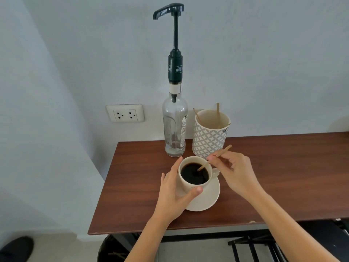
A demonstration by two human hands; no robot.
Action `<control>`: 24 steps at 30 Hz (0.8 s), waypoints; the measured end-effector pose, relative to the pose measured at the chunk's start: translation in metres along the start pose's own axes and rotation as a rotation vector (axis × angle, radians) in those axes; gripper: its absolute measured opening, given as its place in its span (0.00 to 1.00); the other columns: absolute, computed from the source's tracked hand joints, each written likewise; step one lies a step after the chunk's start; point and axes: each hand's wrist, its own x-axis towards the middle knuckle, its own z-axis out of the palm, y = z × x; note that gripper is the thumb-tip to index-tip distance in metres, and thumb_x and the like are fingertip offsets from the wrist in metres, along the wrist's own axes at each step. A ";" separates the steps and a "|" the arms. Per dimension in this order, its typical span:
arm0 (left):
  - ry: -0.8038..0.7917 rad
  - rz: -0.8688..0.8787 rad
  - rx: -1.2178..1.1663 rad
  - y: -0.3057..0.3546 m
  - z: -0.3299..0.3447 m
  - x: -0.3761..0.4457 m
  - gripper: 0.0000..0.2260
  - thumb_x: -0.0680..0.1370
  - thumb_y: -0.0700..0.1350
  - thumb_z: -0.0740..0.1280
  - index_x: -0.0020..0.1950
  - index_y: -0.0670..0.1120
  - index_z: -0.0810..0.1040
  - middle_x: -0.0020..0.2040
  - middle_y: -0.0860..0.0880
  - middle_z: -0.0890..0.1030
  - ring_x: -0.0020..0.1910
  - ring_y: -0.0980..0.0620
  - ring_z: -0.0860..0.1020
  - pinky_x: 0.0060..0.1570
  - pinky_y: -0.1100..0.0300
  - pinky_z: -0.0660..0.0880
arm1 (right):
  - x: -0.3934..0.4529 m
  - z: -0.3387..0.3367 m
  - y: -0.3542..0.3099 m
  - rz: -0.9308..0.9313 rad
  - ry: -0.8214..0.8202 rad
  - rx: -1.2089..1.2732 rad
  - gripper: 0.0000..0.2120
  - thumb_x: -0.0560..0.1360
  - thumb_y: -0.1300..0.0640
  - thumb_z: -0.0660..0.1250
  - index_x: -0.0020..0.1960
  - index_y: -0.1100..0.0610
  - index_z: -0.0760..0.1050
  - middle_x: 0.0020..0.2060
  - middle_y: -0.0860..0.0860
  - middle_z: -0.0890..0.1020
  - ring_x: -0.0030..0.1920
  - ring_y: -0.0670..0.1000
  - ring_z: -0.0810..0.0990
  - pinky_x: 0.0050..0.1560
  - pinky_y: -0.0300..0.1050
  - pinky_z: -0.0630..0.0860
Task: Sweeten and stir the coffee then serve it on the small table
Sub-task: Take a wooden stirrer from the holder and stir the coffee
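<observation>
both hands are at the cup, one on each side, and the work between them is the stirring.

furthest left on the wall is a socket (125,113), well apart from everything on the brown table (283,176). next comes the left hand (174,193), spread in a loose curve round the left side of the cup (194,173): its thumb lies against the near wall, its fingers reach up along the far-left rim. it steadies the cup and grips nothing else. behind the cup, against the wall, stands the clear pump bottle (174,127), upright, its spout pointing left and well above the cup.

the cup sits on its saucer (205,197) near the table's left front part, full of black coffee, handle turned to the right. the stick (214,157) has its low end in the coffee right of the centre and slants up and to the right; that long axis runs straight toward the right hand (234,171), which pinches the stick near its upper third between thumb and fingertips. behind and just right of the bottle stands a patterned holder (209,137) with more sticks in it.

my reading: the stick must come out up and to the right, along its slant, so the right hand is the one to lift it; the left, nearer the cup and saucer, is better placed to begin the carry. no small table is in view.
</observation>
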 end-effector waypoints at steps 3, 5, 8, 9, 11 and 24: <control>0.000 -0.010 0.002 0.001 -0.001 0.000 0.40 0.67 0.71 0.70 0.76 0.62 0.62 0.70 0.70 0.72 0.74 0.65 0.65 0.80 0.39 0.46 | 0.000 -0.008 0.005 -0.006 0.041 -0.034 0.06 0.77 0.55 0.69 0.44 0.52 0.84 0.39 0.48 0.86 0.40 0.51 0.82 0.41 0.40 0.75; 0.001 -0.014 0.003 0.002 -0.001 0.000 0.41 0.67 0.71 0.70 0.77 0.63 0.61 0.69 0.71 0.71 0.74 0.67 0.64 0.80 0.43 0.45 | -0.007 -0.013 0.006 0.003 0.022 -0.078 0.08 0.77 0.52 0.67 0.43 0.51 0.83 0.37 0.50 0.85 0.38 0.53 0.81 0.40 0.45 0.75; -0.001 -0.010 0.001 0.002 -0.001 0.000 0.42 0.66 0.74 0.68 0.77 0.61 0.62 0.69 0.72 0.71 0.74 0.67 0.65 0.80 0.42 0.46 | -0.018 -0.006 -0.002 0.013 -0.040 -0.006 0.08 0.77 0.53 0.68 0.44 0.52 0.84 0.37 0.46 0.86 0.40 0.47 0.83 0.41 0.41 0.77; -0.001 -0.006 0.000 0.002 -0.001 0.000 0.42 0.67 0.73 0.68 0.77 0.61 0.62 0.69 0.71 0.71 0.74 0.67 0.65 0.80 0.41 0.46 | -0.019 -0.001 -0.005 0.027 -0.046 0.031 0.07 0.77 0.54 0.68 0.44 0.52 0.85 0.38 0.45 0.86 0.41 0.45 0.84 0.42 0.39 0.78; 0.000 0.000 0.001 0.002 -0.001 0.000 0.41 0.67 0.71 0.69 0.77 0.60 0.63 0.69 0.71 0.72 0.73 0.66 0.66 0.80 0.38 0.48 | -0.015 0.009 -0.009 0.037 -0.012 0.072 0.06 0.76 0.55 0.70 0.44 0.54 0.85 0.39 0.43 0.87 0.43 0.41 0.84 0.44 0.34 0.78; 0.007 0.001 -0.016 0.005 -0.001 0.000 0.39 0.64 0.75 0.70 0.73 0.67 0.63 0.68 0.66 0.75 0.73 0.64 0.69 0.78 0.35 0.52 | -0.017 0.011 -0.007 0.007 0.024 0.039 0.04 0.75 0.58 0.72 0.46 0.56 0.86 0.42 0.45 0.87 0.36 0.37 0.78 0.37 0.27 0.70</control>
